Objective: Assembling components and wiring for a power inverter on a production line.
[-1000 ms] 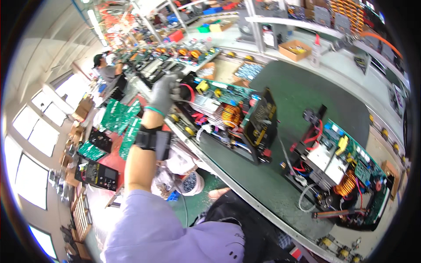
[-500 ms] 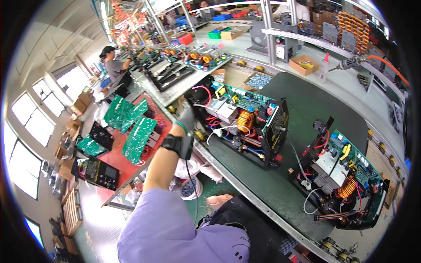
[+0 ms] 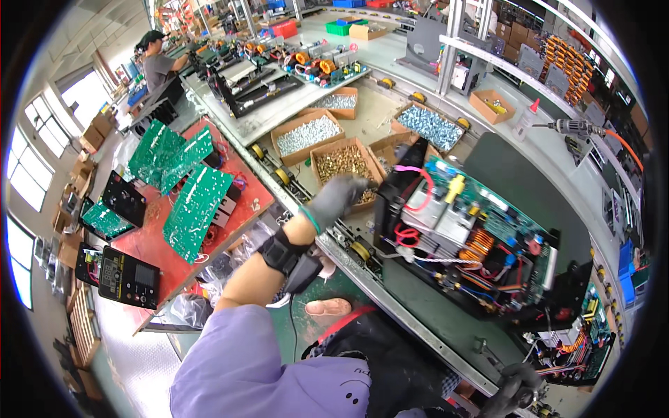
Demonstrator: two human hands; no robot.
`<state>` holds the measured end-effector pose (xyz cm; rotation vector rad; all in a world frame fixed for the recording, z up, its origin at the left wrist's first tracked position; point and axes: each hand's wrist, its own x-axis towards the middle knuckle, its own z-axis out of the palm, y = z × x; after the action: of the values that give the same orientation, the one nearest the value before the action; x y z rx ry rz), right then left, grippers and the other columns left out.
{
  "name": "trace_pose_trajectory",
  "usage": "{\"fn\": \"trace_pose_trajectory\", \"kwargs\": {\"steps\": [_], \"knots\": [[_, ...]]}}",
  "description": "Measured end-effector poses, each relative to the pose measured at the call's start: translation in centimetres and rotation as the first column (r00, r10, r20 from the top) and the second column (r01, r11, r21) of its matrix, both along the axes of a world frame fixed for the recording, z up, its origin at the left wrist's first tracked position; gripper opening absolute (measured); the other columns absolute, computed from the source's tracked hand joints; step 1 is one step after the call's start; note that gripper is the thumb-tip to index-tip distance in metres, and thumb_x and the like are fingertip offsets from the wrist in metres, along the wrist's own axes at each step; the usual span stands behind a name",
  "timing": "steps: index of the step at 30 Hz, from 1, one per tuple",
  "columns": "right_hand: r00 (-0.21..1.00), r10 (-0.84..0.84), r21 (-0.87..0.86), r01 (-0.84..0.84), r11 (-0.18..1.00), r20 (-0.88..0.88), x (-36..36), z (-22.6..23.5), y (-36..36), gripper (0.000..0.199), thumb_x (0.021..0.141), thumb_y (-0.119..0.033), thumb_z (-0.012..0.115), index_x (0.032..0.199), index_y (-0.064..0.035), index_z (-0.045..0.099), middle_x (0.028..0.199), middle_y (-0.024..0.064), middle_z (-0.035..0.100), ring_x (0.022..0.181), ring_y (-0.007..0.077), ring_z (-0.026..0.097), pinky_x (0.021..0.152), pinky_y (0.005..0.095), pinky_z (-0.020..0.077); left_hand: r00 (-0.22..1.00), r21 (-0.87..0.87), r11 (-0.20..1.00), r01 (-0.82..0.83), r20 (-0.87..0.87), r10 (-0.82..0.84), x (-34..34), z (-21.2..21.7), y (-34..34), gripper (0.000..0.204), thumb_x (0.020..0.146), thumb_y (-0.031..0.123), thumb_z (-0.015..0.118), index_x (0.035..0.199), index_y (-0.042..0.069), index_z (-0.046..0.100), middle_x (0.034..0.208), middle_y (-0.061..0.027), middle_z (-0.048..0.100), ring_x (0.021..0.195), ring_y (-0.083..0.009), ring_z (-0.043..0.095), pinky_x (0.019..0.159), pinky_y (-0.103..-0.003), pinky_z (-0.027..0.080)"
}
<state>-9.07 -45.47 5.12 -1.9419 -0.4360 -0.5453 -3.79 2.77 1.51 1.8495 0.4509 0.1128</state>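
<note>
My left hand (image 3: 336,200), in a grey glove, reaches over the conveyor's near rail to the right edge of a cardboard box of brass-coloured fasteners (image 3: 343,161). Its fingertips are blurred, so their grip does not show. Right beside it is an opened power unit (image 3: 481,244) with a green circuit board, a copper coil and red wires, sitting askew on the dark mat. At the lower right my right hand (image 3: 514,391), dark-gloved, has curled fingers; what they hold is unclear. A second opened unit (image 3: 575,338) lies close to it, partly behind the first.
Boxes of silver fasteners (image 3: 306,136) and bluish fasteners (image 3: 431,127) stand beyond the rail. A red table (image 3: 150,240) at left bears green circuit boards (image 3: 197,212). A power screwdriver (image 3: 575,127) hangs at right. A co-worker (image 3: 157,63) stands at far left.
The nearer unit has moved right and turned, uncovering the fastener boxes. My left hand has gone from its left end to the brass-coloured fasteners. My right hand has come into view.
</note>
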Motion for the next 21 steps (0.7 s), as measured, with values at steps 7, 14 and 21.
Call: {"fn": "trace_pose_trajectory", "kwargs": {"steps": [7,14,21], "knots": [[0.888,-0.206,-0.182,0.142,0.973,-0.411,-1.2,0.8,-5.1,0.018,0.092,-0.014,0.051,0.095,0.0028,0.057,0.09,0.007,0.051,0.082,0.0178,0.049,0.076,0.0308,0.0402,0.999,0.09,0.996,-0.021,0.028,0.018,6.8,-2.4,4.6,0.039,0.087,0.004,0.053,0.125,-0.003,0.059,0.115,-0.0145,0.064,0.098,-0.0228,0.065,0.085,-0.031,0.053],[0.865,-0.351,-0.262,0.267,0.927,-0.36,-2.2,-0.8,-8.9,0.021,0.092,-0.016,0.053,0.094,0.0018,0.064,0.065,0.0028,0.058,0.059,0.0084,0.052,0.052,0.0259,0.0396,0.996,0.791,0.61,0.053,-0.086,0.024,7.4,-1.8,0.2,0.032,0.089,0.023,0.057,0.119,0.015,0.066,0.111,-0.0143,0.068,0.106,-0.0295,0.064,0.092,-0.038,0.048],[0.901,-0.365,-0.026,0.37,0.929,-0.233,-1.2,0.3,-10.3,0.019,0.092,-0.015,0.056,0.098,0.0012,0.065,0.071,0.0057,0.063,0.063,0.0122,0.057,0.057,0.0275,0.0451,0.743,0.334,0.93,0.152,0.582,-0.33,7.3,5.7,-16.6,0.039,0.098,0.018,0.055,0.129,-0.005,0.054,0.123,-0.0132,0.061,0.114,-0.0172,0.055,0.1,-0.03,0.041]]}}
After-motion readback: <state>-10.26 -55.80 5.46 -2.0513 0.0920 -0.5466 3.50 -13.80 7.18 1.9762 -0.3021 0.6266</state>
